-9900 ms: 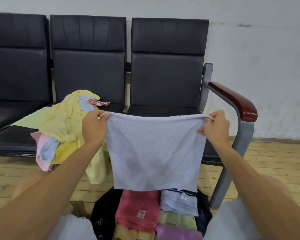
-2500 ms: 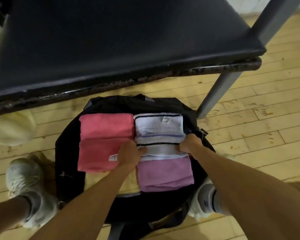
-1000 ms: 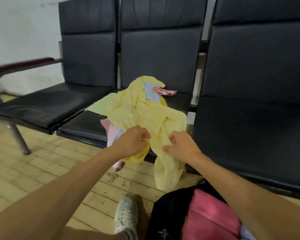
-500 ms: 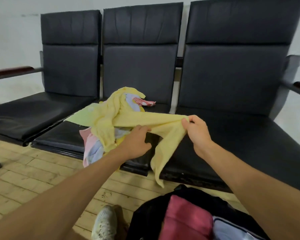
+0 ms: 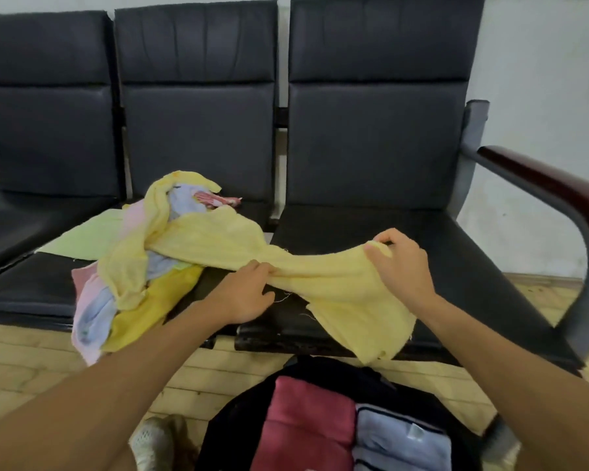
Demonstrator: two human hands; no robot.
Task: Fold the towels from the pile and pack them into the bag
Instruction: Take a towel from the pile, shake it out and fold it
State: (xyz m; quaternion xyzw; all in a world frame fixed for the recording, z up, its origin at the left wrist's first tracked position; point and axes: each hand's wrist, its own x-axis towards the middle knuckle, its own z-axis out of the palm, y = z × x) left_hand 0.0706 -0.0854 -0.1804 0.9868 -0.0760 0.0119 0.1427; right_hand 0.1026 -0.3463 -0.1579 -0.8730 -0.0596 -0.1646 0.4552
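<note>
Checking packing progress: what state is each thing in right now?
yellow towel: unfolded, stretched from pile between both hands.
left hand: grips yellow towel.
right hand: pinches yellow towel's corner.
pile: loose, unfolded, on middle seat.
bag: open, folded towels inside.

A pale yellow towel (image 5: 323,277) is trailing rightward off the jumbled pile (image 5: 130,266) lying at the front edge of the bench (image 5: 456,266); a black bag (image 5: 238,430) below is holding folded towels (image 5: 306,426).

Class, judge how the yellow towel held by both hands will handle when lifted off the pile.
Probably floppy: the yellow towel droops below the right hand and bunches at the left hand. Likely light: finger grips alone hold it. It may drag neighbours, its far end winding through the pile.
</note>
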